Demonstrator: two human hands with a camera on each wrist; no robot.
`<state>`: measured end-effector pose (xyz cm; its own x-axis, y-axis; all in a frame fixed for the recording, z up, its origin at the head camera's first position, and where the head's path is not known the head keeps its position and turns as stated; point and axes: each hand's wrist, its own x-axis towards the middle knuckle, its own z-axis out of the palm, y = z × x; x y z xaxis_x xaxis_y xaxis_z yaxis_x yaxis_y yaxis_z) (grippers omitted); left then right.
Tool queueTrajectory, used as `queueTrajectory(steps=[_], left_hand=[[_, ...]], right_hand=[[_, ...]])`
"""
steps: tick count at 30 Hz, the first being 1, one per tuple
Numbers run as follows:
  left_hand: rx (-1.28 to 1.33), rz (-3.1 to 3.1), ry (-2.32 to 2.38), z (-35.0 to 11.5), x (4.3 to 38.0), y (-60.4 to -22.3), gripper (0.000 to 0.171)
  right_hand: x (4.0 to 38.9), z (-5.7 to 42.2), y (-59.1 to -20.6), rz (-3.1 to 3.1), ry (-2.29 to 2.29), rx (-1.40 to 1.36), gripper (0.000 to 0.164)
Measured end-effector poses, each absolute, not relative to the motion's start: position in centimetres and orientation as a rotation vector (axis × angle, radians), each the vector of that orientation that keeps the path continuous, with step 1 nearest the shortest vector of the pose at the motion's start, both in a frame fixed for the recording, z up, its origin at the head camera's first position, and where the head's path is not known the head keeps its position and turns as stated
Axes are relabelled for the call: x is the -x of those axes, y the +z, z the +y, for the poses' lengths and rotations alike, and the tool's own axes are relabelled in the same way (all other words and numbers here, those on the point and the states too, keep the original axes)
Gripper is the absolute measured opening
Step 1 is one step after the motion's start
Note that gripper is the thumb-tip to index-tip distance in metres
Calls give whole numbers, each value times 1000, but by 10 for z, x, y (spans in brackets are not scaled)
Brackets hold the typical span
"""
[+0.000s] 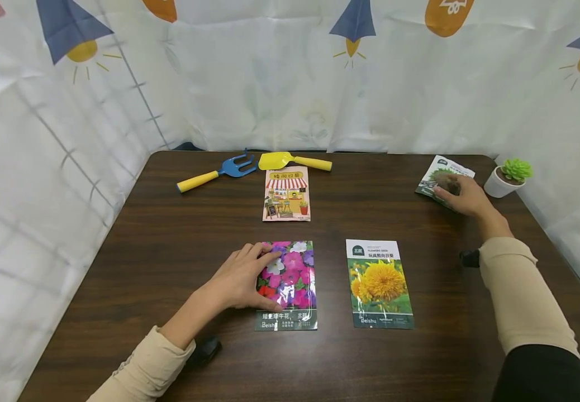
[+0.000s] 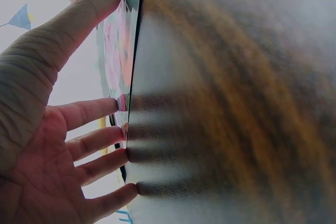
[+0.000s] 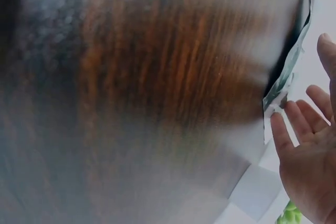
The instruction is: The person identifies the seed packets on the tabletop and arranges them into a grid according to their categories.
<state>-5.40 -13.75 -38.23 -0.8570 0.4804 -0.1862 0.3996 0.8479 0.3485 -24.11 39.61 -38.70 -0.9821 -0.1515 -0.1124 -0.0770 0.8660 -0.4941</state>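
My left hand [image 1: 237,279] rests at the left side of a seed packet [image 1: 295,282] with pink and purple flowers. Its thumb lies over the packet's lower part, and in the left wrist view the fingers [image 2: 97,137] are extended and spread, tips at the packet's edge and the table. At the back right, my right hand [image 1: 463,195] is over a green-and-white seed packet [image 1: 433,177], partly hiding its picture. The right wrist view shows loosely bent fingers [image 3: 283,137] beside that packet's raised, creased edge [image 3: 286,72].
A seed packet with a yellow flower [image 1: 380,285] lies right of centre. Farther back are a pink packet with a shop drawing [image 1: 286,195], a yellow toy shovel [image 1: 277,161] and a blue hand rake [image 1: 234,167]. A potted succulent [image 1: 501,181] stands at the right edge.
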Motion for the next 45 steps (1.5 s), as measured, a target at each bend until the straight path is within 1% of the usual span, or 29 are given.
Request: queueTrajectory(steps=[6,10,16,25,41,45], left_hand=[[-670,2750,451,-138,54,-382,110],[-682,2757,448,-138,54,-382,110],[-666,2750,459,-138,53,-382,110],[-657,2743,456,-137,54,-382,110],[-673,2752,461,-138,55,-382,112],[-668,2743,459,-138,55,-382,112]], right_hand=[[244,398,-391,2936,-636,235,69],[245,397,-390,2914,-591,200,62],[244,394,-384,2849,-565,122,68],[240,397,-383,2826,-544,120,70],[232,392,-385,2809,-537,205,72],[228,389,-385,2805,-527,232,75]])
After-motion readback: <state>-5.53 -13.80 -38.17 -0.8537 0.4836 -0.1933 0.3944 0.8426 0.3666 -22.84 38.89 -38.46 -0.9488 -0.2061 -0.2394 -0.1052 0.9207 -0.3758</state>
